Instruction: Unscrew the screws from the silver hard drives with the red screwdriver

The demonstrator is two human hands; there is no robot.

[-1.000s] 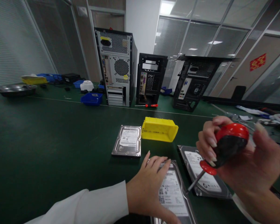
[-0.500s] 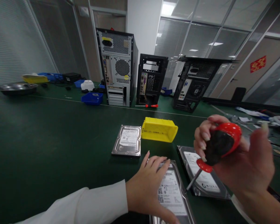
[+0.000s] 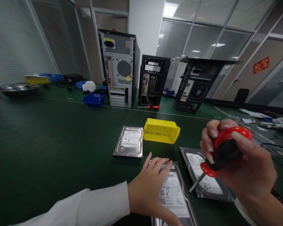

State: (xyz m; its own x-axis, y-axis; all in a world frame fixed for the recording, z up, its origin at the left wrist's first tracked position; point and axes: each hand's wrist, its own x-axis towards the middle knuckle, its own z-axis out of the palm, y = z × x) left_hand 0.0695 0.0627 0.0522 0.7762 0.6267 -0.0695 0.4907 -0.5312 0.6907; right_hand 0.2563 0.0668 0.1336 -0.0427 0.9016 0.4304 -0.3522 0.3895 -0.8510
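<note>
My left hand (image 3: 153,188) lies spread over a hard drive (image 3: 175,191) at the bottom centre, fingers on its far end and thumb across its near end. My right hand (image 3: 240,160) grips the red and black handle of a screwdriver (image 3: 226,150). The screwdriver slants down to the left, its tip at the right edge of that drive. Partly behind the screwdriver lies a second hard drive (image 3: 191,163), to the right. Farther off, left of centre, a third hard drive (image 3: 129,141) rests flat beside a yellow bin (image 3: 161,130).
Three computer cases stand at the back: a tall grey one (image 3: 120,69), a small black one (image 3: 153,80) and a tilted black one (image 3: 195,83). Another red screwdriver (image 3: 153,107) lies before them. A blue tray (image 3: 93,99) and a metal bowl (image 3: 19,89) sit at left; cables at right.
My right hand has shifted slightly right, and its thumb has closed over the screwdriver handle. The screwdriver tip stays at the drive's edge. My left hand has not visibly moved.
</note>
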